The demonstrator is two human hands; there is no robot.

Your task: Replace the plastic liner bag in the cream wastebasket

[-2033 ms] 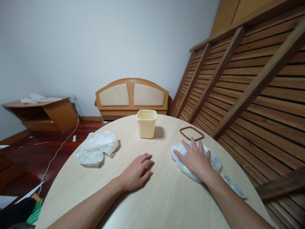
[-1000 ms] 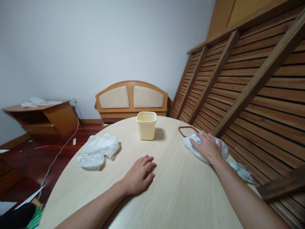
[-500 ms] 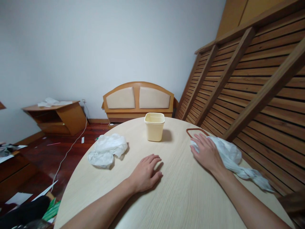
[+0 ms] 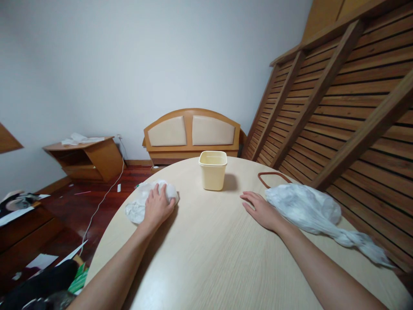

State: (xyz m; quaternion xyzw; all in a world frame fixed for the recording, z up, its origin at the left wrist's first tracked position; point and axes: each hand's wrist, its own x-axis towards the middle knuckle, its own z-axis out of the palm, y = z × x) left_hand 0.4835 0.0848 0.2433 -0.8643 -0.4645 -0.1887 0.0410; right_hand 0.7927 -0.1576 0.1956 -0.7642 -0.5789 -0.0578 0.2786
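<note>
My left hand point(image 4: 158, 204) lies on a crumpled white plastic bag point(image 4: 137, 206) at the left of the round table. Its fingers are spread and slightly bent over the bag, and the palm side is hidden. My right hand point(image 4: 262, 211) rests by the tabletop with its fingers stretched out and nothing in them. Just right of it lies a filled, twisted white plastic bag point(image 4: 305, 209). A cream plastic bin point(image 4: 213, 174) stands upright between the hands, farther back. Behind the right bag is a brown rounded frame point(image 4: 263, 181), flat on the table.
The pale round table point(image 4: 206, 258) fills the foreground. A slatted wooden panel point(image 4: 364, 107) leans along the right side. Beyond the table is a padded headboard point(image 4: 193, 129). At the left, a low cabinet point(image 4: 93, 159) and a white cable point(image 4: 100, 211) stand over scattered papers.
My left hand has moved left from the table's middle onto the crumpled bag. My right hand has come off the filled bag and shifted left. The view has turned slightly.
</note>
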